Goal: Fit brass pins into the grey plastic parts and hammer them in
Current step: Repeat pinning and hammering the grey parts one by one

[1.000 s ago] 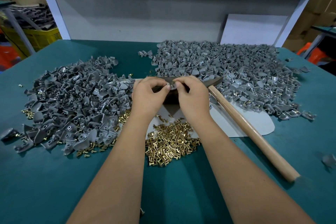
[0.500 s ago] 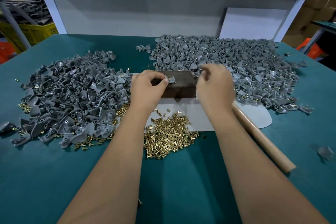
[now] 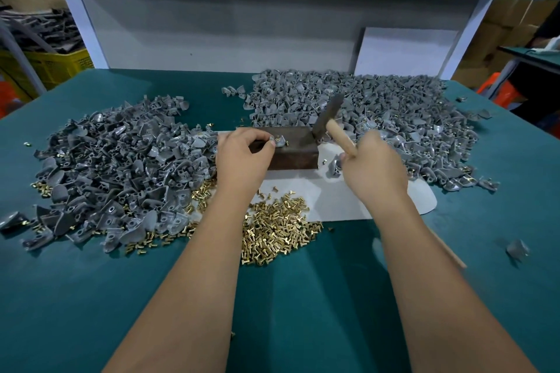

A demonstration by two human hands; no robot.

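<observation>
Now | left hand [image 3: 242, 154] pinches grey part [image 3: 278, 140] on block [image 3: 292, 145] | right hand [image 3: 374, 166] grips hammer [image 3: 331, 118]

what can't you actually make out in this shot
Head view only:
- Hammer: the head is motion-blurred; much of the handle is hidden in the right hand.
- Grey part on the brown block: partly covered by the left hand; too small to tell how deep its pin sits.
- Single brass pins: too small to tell apart.
</observation>
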